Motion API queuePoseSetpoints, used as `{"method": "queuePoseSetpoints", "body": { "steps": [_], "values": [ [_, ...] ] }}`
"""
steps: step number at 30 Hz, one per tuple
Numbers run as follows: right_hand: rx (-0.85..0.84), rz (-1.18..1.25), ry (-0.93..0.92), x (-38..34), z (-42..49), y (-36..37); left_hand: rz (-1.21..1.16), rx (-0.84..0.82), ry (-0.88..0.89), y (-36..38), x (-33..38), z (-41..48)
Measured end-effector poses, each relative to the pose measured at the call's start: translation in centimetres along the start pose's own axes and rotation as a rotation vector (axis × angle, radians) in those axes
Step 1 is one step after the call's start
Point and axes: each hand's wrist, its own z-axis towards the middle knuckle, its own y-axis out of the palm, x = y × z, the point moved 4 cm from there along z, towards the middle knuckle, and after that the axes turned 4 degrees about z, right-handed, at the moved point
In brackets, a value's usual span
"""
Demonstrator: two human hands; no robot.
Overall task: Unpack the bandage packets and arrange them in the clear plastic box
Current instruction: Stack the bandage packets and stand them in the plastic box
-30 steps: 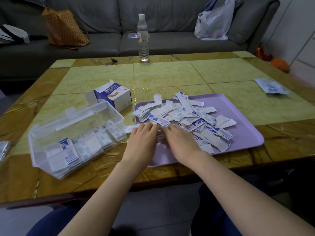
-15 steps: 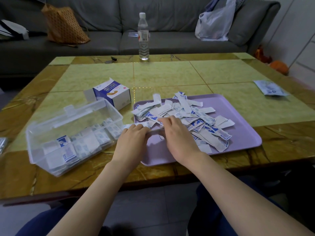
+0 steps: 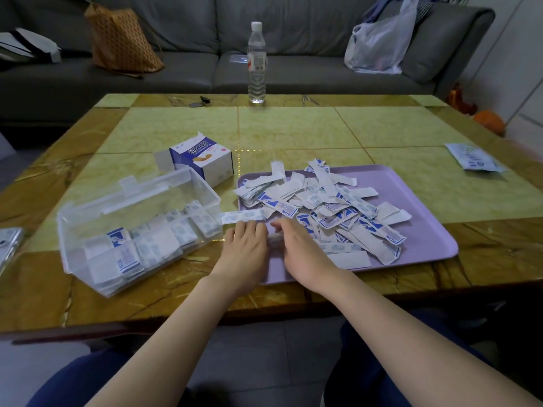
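Observation:
A loose pile of white-and-blue bandage packets (image 3: 329,207) lies on a lilac tray (image 3: 426,201). At the tray's near left corner, my left hand (image 3: 245,251) and my right hand (image 3: 299,251) are close together, fingers curled around a small bunch of packets (image 3: 274,240) held between them. A joined strip of packets (image 3: 244,215) lies just past my left fingertips, across the tray's left edge. The clear plastic box (image 3: 73,245) stands left of my hands, tilted, with stacked packets inside. An opened blue-and-white bandage carton (image 3: 202,158) sits behind it.
A water bottle (image 3: 257,63) stands at the table's far edge, with keys (image 3: 202,99) to its left. A flat printed packet (image 3: 473,157) lies at the right. A shiny wrapper (image 3: 7,245) shows at the left edge. Behind the table, the sofa holds a brown bag (image 3: 123,39) and a plastic bag (image 3: 379,45).
Both hands have drawn back from the pile toward the tray's near left corner, bringing a few packets with them. The strip now lies uncovered beyond my left fingers.

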Motion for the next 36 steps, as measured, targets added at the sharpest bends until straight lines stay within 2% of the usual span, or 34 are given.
{"method": "queuePoseSetpoints", "body": {
  "steps": [3,6,9,11,13,18,23,25,28,30,33,36],
  "values": [
    [0.011,-0.005,-0.025,0.2,0.1,0.4,-0.022,-0.009,-0.021,0.3,-0.1,0.1],
    [0.061,-0.109,-0.004,0.6,0.2,-0.3,-0.013,0.144,-0.025,-0.2,-0.5,0.1],
    [0.014,-0.046,-0.031,0.2,0.0,0.0,0.096,0.171,0.008,0.1,-0.4,-0.1],
    [-0.010,0.013,-0.059,-0.3,-0.1,0.5,0.111,0.161,0.021,0.3,-0.2,-0.4],
    [0.035,0.029,-0.076,-0.3,-0.1,0.5,0.108,0.158,0.024,-0.3,-0.1,-0.5],
    [0.166,-0.077,-0.064,-0.1,0.2,-0.7,0.074,0.146,-0.023,-0.1,-0.3,-0.4],
    [-0.014,-0.046,-0.085,0.1,0.1,0.6,0.061,0.115,-0.020,0.2,-0.1,-0.5],
    [-0.028,-0.047,-0.114,0.1,-0.1,0.6,0.069,0.099,-0.023,-0.5,0.1,-0.5],
    [-0.035,-0.073,-0.132,0.3,-0.2,0.3,0.076,-0.010,-0.051,0.4,-0.2,-0.4],
    [0.035,-0.051,-0.118,0.4,-0.2,-0.1,0.071,0.023,-0.065,-0.2,-0.3,-0.5],
    [0.170,0.015,-0.119,0.4,-0.1,-1.1,0.010,0.113,-0.054,-1.4,-0.3,-0.7],
    [0.198,0.210,-0.095,0.1,-0.3,-1.8,-0.275,0.095,-0.107,-2.2,-0.9,-0.9]
  ]
}}
